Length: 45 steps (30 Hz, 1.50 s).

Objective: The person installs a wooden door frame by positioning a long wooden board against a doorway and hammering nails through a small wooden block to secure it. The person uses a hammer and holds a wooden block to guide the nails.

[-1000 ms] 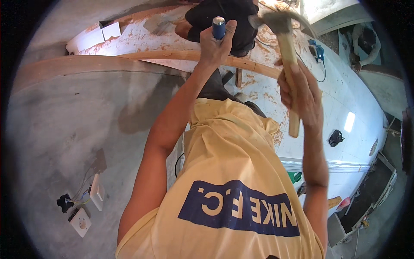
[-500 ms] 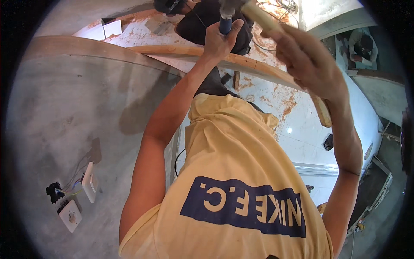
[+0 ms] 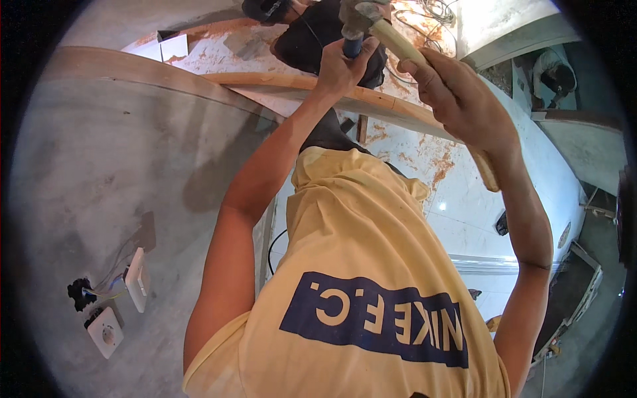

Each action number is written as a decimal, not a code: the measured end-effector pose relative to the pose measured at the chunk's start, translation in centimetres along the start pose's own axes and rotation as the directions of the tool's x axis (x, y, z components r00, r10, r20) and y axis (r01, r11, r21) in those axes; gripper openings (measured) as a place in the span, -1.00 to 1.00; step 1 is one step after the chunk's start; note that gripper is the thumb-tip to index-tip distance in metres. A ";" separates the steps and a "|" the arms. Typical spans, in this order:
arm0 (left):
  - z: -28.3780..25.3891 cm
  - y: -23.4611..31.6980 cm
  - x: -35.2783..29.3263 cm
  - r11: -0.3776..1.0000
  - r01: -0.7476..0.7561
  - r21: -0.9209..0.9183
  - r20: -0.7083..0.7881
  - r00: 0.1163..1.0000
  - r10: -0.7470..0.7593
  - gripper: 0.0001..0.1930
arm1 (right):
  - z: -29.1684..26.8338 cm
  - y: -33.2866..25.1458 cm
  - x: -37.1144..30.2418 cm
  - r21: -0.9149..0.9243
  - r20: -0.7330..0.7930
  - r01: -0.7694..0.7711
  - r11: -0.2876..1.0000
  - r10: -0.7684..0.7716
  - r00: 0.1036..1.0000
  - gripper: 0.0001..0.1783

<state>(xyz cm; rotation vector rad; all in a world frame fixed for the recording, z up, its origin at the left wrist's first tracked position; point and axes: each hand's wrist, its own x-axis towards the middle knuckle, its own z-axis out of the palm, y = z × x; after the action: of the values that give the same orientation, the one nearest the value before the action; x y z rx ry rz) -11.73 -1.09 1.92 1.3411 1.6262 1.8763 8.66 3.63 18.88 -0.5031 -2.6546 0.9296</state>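
Note:
My left hand is closed around the dark blue handle of what looks like a chisel, held up beyond the wooden beam. The chisel's blade is out of sight. My right hand grips a hammer by its pale wooden handle, whose end sticks out below my wrist. The grey metal head of the hammer is at the top of the chisel handle, touching it or very close. Below both hands a long wooden beam crosses in front of me.
A person in dark clothes crouches just beyond the beam. Cables and reddish dust lie on the tiled floor. On the left, a grey wall carries a loose switch plate and socket. Another person is far right.
The hammer and my right hand, blurred before, are now sharp, with the hammer head at the chisel's end. My left hand has shifted slightly to the right.

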 end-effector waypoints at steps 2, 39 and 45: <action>-0.2 -0.6 -0.3 0.997 0.036 -0.068 0.019 0.999 -0.035 -0.53 | -0.1 -0.9 0.5 0.161 -0.057 0.035 0.986 -0.026 0.998 -0.61; -1.4 1.2 -0.8 0.953 0.207 -0.221 -0.192 0.949 -0.251 -0.41 | -1.5 -1.1 -3.0 0.622 0.016 -0.354 0.698 0.441 0.898 -0.46; -1.5 1.0 -0.8 0.956 0.195 -0.217 -0.181 0.955 -0.236 -0.39 | -1.1 -1.4 -2.8 0.637 0.036 -0.371 0.676 0.455 0.890 -0.50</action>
<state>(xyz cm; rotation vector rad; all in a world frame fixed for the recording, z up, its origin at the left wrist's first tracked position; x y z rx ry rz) -12.16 -2.85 2.60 0.8752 1.5587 2.0315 11.24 2.09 20.22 -0.9647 -1.9410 1.7640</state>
